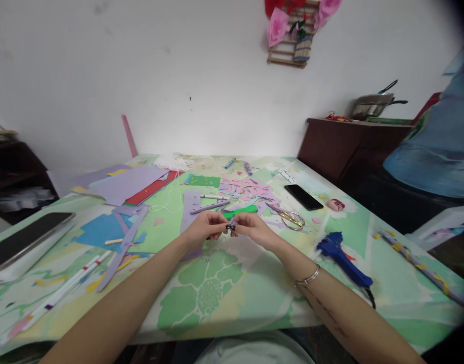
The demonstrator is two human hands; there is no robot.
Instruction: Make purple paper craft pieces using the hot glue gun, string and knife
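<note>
"Where is the small dark piece (230, 227)?"

"Left of the gold scissors (287, 215), up in the fingertips. A bit of purple shows on it."

"Why do both hands have it?"

"It's tiny, so I think two hands keep it steady. The left hand (207, 225) pinches one side with thumb and finger. The right hand (258, 231) pinches the other side, the one closer to the scissors."

"And the blue glue gun (341, 259)?"

"It lies right of the scissors and nearer to the person. Its handle points away from the scissors, maybe so it's easy to grab."

"What about the paper strips (247, 188)?"

"They're in a pile past the scissors, on the left. Maybe that keeps the near part free for working."

"How are the arms?"

"They lean in and meet left of the scissors, with fingers curled. I can't tell if the hands touch the table."
</note>
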